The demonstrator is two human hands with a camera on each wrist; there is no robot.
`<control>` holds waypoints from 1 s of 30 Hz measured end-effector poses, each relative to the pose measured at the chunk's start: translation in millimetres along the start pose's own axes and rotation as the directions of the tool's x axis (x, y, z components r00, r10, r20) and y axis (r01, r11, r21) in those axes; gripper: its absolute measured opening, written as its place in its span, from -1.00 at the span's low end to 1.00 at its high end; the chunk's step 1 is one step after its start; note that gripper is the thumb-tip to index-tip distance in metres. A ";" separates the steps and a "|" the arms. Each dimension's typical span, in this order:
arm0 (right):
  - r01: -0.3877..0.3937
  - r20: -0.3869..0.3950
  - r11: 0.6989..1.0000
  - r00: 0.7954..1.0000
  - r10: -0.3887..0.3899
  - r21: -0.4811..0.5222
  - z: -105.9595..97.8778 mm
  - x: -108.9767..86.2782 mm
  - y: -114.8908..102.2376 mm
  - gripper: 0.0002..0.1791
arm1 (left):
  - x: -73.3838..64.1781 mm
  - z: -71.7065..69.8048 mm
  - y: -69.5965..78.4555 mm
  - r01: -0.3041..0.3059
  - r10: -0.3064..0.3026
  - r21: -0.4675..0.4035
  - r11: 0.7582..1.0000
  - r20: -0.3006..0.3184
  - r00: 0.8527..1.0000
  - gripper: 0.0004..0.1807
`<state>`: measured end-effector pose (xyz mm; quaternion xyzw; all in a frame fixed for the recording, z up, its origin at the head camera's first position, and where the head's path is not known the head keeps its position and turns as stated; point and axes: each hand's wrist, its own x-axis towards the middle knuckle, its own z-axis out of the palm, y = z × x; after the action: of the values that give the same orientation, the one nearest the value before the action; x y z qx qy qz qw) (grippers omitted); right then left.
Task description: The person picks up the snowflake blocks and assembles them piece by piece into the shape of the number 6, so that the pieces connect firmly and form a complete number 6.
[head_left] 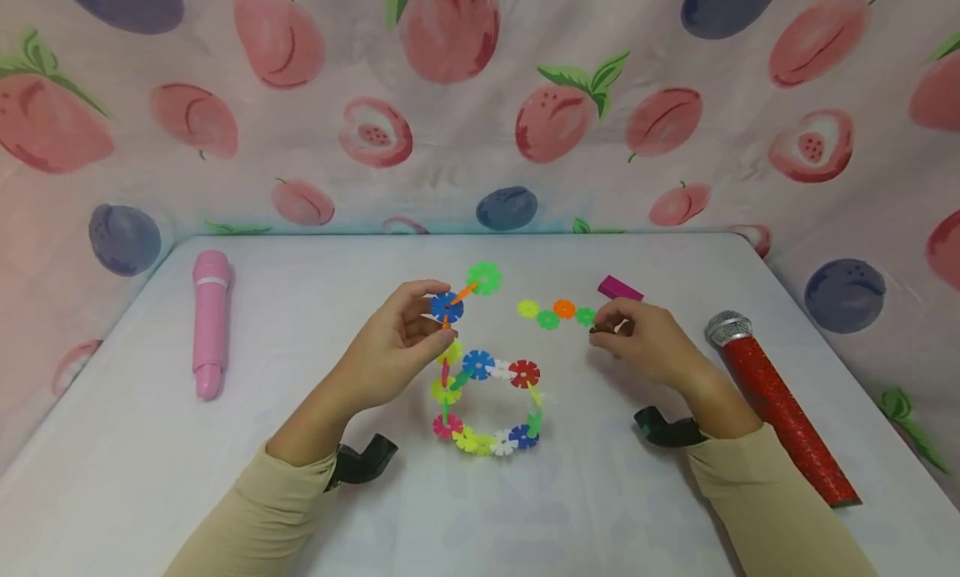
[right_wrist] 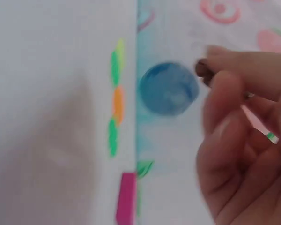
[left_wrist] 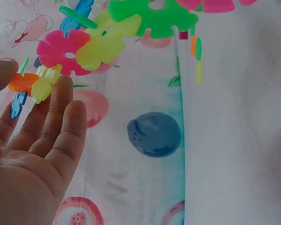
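Observation:
My left hand (head_left: 390, 343) holds up a chain of flower-shaped interlocking plastic discs (head_left: 477, 364), pinching it near an orange disc (left_wrist: 23, 82). Below the fingers the chain bends into a many-coloured ring, while a blue disc (head_left: 447, 308) and a green disc (head_left: 484, 278) stick out above. On the right, my right hand (head_left: 652, 339) pinches a small dark brown thing (right_wrist: 203, 70) between thumb and fingertips, too covered to name. Just left of that hand, a short row of yellow, green and orange discs (head_left: 564, 308) lies on the table.
A pink toy microphone (head_left: 211, 323) lies at the left. Along the right lies a red glittery microphone (head_left: 787, 410) with a silver head. Behind the right hand is a magenta block (head_left: 619, 288). Fruit-print cloth (head_left: 450, 143) hangs behind the white table (head_left: 480, 519).

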<state>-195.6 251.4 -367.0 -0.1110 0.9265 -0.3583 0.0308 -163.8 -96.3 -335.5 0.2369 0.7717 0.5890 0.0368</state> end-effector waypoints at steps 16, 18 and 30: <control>0.470 -0.338 0.782 0.874 -0.348 0.410 7.4 -2.0 -72.1 -0.68 | -0.7 1.4 3.3 0.012 -0.011 -0.052 0.999 0.017 1.000 -0.46; 0.484 -0.328 0.736 0.872 -0.363 0.473 9.4 -0.8 -77.8 -0.65 | -0.7 1.8 3.8 0.014 -0.013 -0.056 0.998 0.017 1.000 -0.46; 0.577 -0.366 0.648 0.816 -0.446 0.496 23.9 -0.9 -87.7 -0.69 | -3.0 4.7 7.0 0.018 -0.017 -0.033 0.999 0.025 1.000 -0.45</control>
<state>-175.3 172.9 -325.9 -0.3156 0.6965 -0.6295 -0.1379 -157.3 -91.9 -331.0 0.2369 0.7633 0.5985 0.0554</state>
